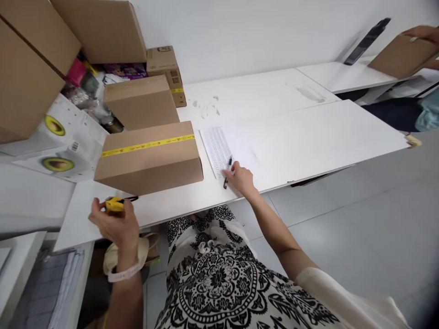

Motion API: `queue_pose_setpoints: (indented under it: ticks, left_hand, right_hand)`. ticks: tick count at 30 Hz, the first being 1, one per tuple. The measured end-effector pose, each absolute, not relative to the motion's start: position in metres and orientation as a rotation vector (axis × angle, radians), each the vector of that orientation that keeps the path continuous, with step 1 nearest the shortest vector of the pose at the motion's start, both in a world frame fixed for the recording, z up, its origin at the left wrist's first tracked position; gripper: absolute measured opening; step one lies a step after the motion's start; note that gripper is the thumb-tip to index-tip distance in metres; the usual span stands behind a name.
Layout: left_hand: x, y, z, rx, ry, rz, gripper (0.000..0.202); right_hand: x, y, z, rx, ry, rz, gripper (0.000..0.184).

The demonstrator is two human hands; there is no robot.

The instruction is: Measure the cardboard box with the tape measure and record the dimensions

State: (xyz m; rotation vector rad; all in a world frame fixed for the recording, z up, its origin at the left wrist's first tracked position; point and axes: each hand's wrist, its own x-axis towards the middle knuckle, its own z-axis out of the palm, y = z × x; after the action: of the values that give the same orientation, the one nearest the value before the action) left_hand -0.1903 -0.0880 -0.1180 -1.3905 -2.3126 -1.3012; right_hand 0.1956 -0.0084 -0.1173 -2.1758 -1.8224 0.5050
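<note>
My left hand (115,224) is closed around a yellow and black tape measure (114,205), held over the table's near left edge. A dark strap hangs from it toward the big carton. My right hand (241,179) rests at the lower edge of a printed sheet of paper (216,146), fingers closed over a black pen (225,183). Both ends of the pen show past the fingers; its middle is hidden. Between my hands stands a closed cardboard box (151,157) with yellow tape along its top.
More cardboard boxes (140,100) and bagged goods pile up at the back left, beside a white carton with avocado pictures (61,141). The white table (291,141) stretches right. At far right another person's hand (423,33) holds a cardboard box (401,55) near a black bottle-like object (366,42).
</note>
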Motion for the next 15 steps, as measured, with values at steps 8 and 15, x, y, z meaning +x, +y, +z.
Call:
queue_pose_setpoints:
  ticks: [8, 15]
  left_hand:
    - [-0.217, -0.051, -0.129, -1.241, -2.717, -0.642, 0.082]
    - [-0.215, -0.037, -0.143, -1.249, -2.570, -0.565, 0.052]
  right_hand:
    - [0.212, -0.001, -0.119, -1.763, -1.854, 0.796, 0.024]
    - [0.270, -0.018, -0.090, -1.076, -1.306, 1.075, 0.027]
